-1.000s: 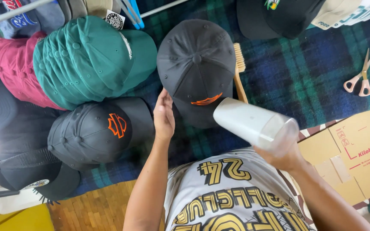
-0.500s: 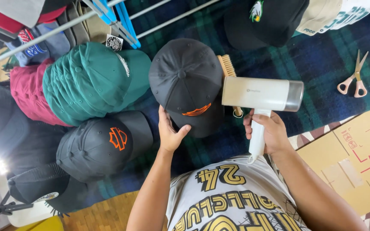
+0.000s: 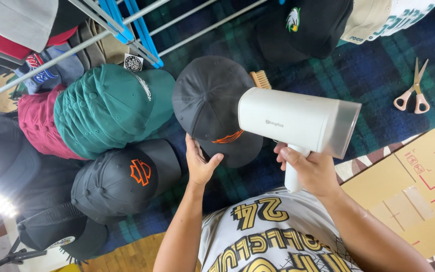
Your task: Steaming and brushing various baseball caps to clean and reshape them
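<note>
Currently black cap (image 3: 208, 103) pinched at brim by left hand (image 3: 201, 163); white steamer (image 3: 298, 121) gripped by right hand (image 3: 312, 171); thumb scalded if nozzle swung close.

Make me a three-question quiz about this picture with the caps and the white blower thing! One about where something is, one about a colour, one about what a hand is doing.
1. Where are the scissors?
A. On the plaid blanket, far right
B. On the cardboard box
C. Inside a cap

2. What colour is the emblem on the black cap by the left hand?
A. Blue
B. Orange
C. White

3. What is the right hand doing?
A. Lying flat on the blanket
B. Holding the scissors
C. Gripping the handle of the white handheld appliance

Answers:
1. A, the scissors lie on the blanket above the cardboard box.
2. B, an orange emblem shows just above the brim.
3. C, the fingers wrap round the handle, and the appliance's body points toward the cap.
</note>
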